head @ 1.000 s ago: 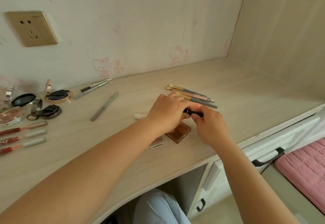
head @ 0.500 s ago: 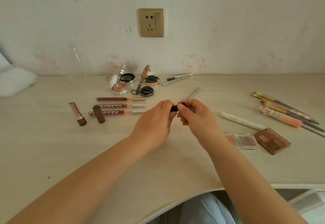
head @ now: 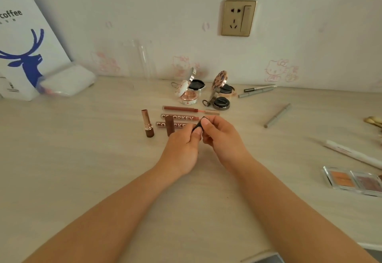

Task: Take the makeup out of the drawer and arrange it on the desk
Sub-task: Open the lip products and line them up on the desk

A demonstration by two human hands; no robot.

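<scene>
Both hands meet over the middle of the desk [head: 86,176] around one small black makeup tube [head: 198,126]. My left hand [head: 182,149] pinches its lower end and my right hand [head: 222,136] grips its upper end; most of the tube is hidden by fingers. Just behind the hands lie three lip gloss tubes [head: 186,109] in a row. Left of them an uncapped brown lipstick [head: 147,124] and its cap [head: 169,126] stand on the desk. Several open compacts [head: 187,92] sit near the wall.
A coffee paper bag [head: 24,41] and a clear wrapped pack [head: 66,82] stand at the far left. Grey pencils [head: 277,115], a white pen [head: 353,154] and an eyeshadow palette [head: 355,181] lie at the right. A wall socket [head: 238,18] is above.
My view has swung left from the desk's right end to its middle. Both hands carried the black tube leftward, to just in front of the lip gloss row.
</scene>
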